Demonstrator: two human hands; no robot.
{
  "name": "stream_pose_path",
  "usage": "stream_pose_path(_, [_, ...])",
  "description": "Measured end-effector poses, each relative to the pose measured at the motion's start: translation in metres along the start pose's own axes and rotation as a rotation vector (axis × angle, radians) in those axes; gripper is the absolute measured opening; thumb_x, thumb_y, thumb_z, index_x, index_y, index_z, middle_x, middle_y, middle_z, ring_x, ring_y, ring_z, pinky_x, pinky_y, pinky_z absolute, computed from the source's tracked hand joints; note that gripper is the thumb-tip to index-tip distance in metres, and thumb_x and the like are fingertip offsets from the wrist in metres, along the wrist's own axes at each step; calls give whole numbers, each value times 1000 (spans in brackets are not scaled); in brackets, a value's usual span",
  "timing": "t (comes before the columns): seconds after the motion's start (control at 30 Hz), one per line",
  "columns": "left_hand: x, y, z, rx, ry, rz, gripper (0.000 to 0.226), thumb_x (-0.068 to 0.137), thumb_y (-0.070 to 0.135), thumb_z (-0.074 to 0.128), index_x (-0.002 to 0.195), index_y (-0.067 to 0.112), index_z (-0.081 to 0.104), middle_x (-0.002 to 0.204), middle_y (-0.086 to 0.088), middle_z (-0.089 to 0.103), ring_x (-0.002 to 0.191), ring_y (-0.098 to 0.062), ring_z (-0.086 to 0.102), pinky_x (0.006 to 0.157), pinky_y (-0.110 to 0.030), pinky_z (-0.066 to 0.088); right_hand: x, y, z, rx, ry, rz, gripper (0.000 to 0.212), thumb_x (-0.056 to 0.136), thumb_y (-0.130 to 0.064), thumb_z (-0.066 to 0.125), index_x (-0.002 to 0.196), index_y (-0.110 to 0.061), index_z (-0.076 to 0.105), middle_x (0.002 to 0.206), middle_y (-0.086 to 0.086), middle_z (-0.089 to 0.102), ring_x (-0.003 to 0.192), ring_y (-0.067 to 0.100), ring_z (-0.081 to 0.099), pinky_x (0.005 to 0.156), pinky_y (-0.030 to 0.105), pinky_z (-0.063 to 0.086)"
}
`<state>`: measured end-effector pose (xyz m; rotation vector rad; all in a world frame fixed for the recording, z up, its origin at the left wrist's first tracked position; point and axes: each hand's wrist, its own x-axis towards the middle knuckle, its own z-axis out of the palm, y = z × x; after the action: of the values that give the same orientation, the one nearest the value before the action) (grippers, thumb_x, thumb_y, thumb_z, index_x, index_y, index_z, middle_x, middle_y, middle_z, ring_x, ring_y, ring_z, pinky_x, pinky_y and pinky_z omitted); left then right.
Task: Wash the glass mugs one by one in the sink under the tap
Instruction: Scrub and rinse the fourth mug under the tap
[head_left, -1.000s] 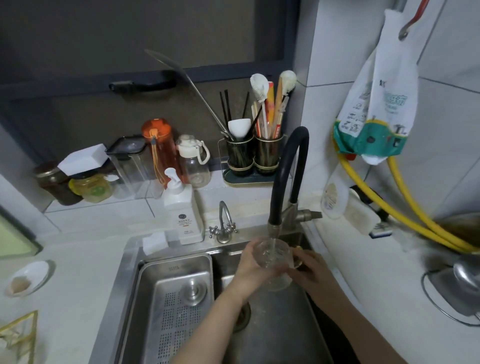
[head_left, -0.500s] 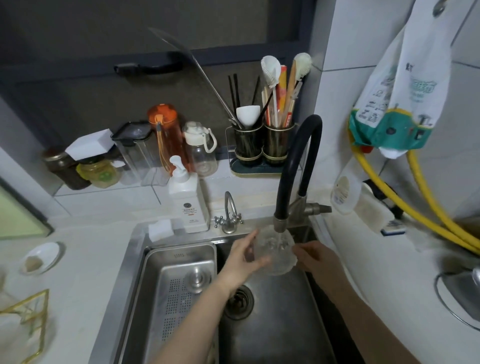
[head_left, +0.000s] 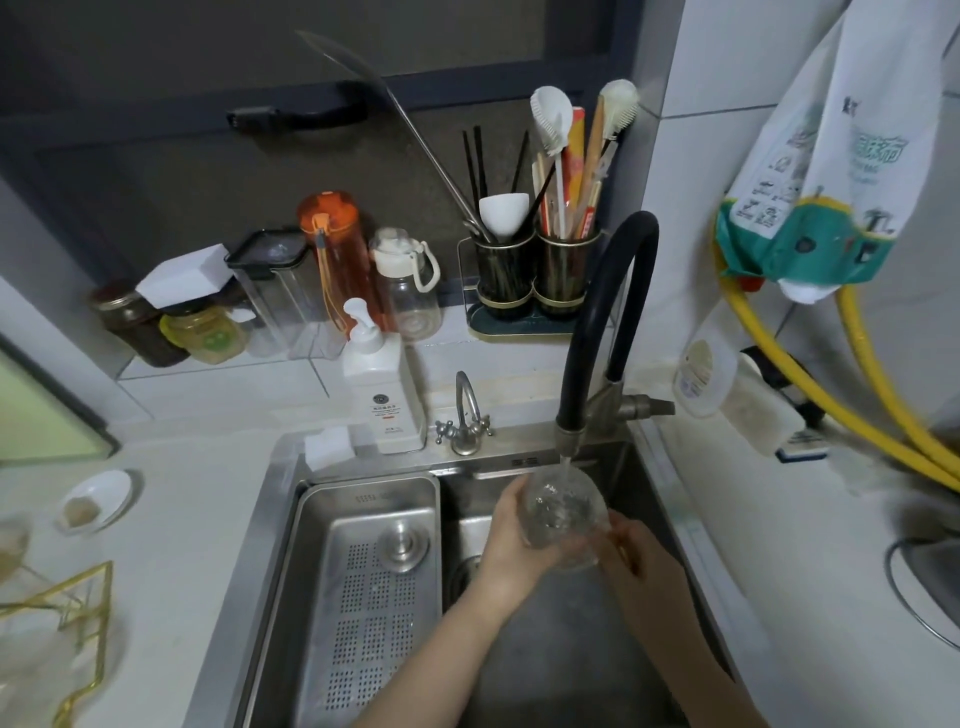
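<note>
- While water runs in a thin stream from the black tap (head_left: 608, 332), a clear glass mug (head_left: 563, 514) sits directly below the spout, over the right basin of the sink (head_left: 291, 499), near its back edge.
- The mug is tilted, its open mouth turned up and back toward the stream.
- The left hand (head_left: 511, 545) wraps the mug's left side, fingers closed around the glass.
- The right hand (head_left: 631, 558) holds the lower right side near the base, fingers curled on it; both are equally close.
- A perforated steel tray (head_left: 374, 597) fills the left basin.
- A soap bottle (head_left: 382, 389) stands at the sink's back edge, well clear of the hands.
- The counter (head_left: 171, 545) left of the sink is bare near the basin; a gold wire rack (head_left: 67, 613) stands at its front left corner.
</note>
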<state>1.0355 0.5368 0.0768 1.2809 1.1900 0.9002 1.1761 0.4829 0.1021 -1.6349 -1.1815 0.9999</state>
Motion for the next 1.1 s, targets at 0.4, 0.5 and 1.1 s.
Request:
stream_pose_path(0.4, [0, -1, -7, -24, 22, -31, 71, 65, 3, 84, 120, 25, 47, 116, 9, 59, 99, 8, 59, 76, -5, 46, -6, -2, 5, 79, -5, -6, 17, 89, -17, 62, 77, -30, 61, 83, 5, 67, 71, 16, 59, 70, 31, 50])
stream_pose_path(0.5, [9, -5, -16, -93, 80, -84, 74, 63, 12, 87, 124, 28, 48, 125, 4, 58, 105, 5, 57, 77, -8, 48, 3, -7, 15, 110, -44, 58, 18, 91, -19, 59, 79, -32, 62, 80, -3, 67, 78, 19, 64, 78, 37, 53])
stream_pose_path(1.1, [22, 5, -10, -289, -62, -427, 77, 57, 62, 78, 117, 18, 58, 112, -4, 68, 102, -19, 67, 85, -42, 57, 51, -2, -14, 200, -451, 54, 39, 86, -41, 52, 122, -28, 56, 113, -11, 66, 104, 3, 63, 83, 19, 51])
